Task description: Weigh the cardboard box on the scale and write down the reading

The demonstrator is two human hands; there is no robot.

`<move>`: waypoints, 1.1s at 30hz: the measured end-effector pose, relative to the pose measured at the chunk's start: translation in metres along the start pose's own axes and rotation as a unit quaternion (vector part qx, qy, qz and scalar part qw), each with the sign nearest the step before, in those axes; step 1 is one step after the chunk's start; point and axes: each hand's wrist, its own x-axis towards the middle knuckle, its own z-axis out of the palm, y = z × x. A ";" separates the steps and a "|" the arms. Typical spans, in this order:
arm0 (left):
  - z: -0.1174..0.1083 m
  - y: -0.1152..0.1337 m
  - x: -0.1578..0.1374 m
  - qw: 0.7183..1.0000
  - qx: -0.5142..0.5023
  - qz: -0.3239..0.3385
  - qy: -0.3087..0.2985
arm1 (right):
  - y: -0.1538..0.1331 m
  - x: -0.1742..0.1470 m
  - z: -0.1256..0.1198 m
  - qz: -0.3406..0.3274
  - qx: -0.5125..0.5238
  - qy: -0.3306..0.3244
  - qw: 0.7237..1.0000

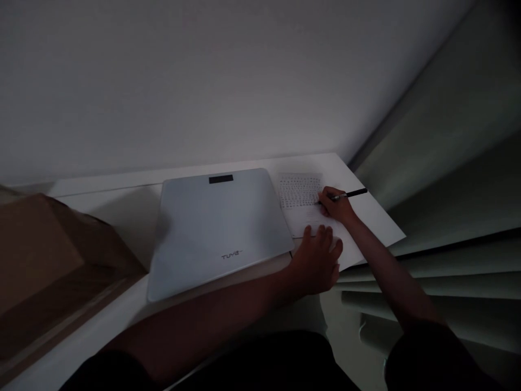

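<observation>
I see the pen (349,194), dark and slim, lying slantwise in my right hand (336,205), its tip down on the sheet of paper (311,217) and its far end pointing out to the right. The right hand's fingers are closed around the pen's lower part, pinching it in a writing grip. The paper lies near the right corner of the white bench (374,217); its upper part carries a dense block of small marks, too fine for me to read, and the pen tip sits just at the lower right edge of that block. My left hand (318,260) lies flat on the lower edge of the same sheet, fingers spread and unclenched, holding nothing, only pressing the paper down. Just beside the paper on the left, touching or nearly touching it, lies a pale flat scale (217,231) with a small dark display window near its far edge and a printed logo near its front edge. Further left, a brown cardboard box (49,260) stands at the bench end. Slatted blinds (439,271) hang on the right.
</observation>
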 end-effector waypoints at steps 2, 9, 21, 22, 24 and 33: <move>0.000 -0.001 0.000 1.000 0.001 0.000 0.000 | -0.001 -0.001 0.000 0.001 -0.001 0.002 1.000; 0.001 0.000 0.001 1.000 -0.004 0.002 0.001 | -0.004 -0.001 0.002 -0.002 -0.017 0.013 1.000; 0.001 -0.001 0.000 1.000 -0.003 0.002 0.001 | -0.003 -0.001 0.001 -0.003 -0.020 0.011 1.000; 0.001 -0.001 0.000 1.000 -0.003 0.002 0.003 | -0.003 -0.001 0.001 -0.004 -0.025 0.010 1.000; 0.001 -0.001 0.000 1.000 -0.004 0.003 0.008 | -0.003 0.000 0.000 -0.005 -0.027 0.014 1.000; 0.002 0.001 0.000 1.000 -0.008 0.002 0.008 | 0.006 0.006 -0.017 -0.136 -0.125 0.221 0.958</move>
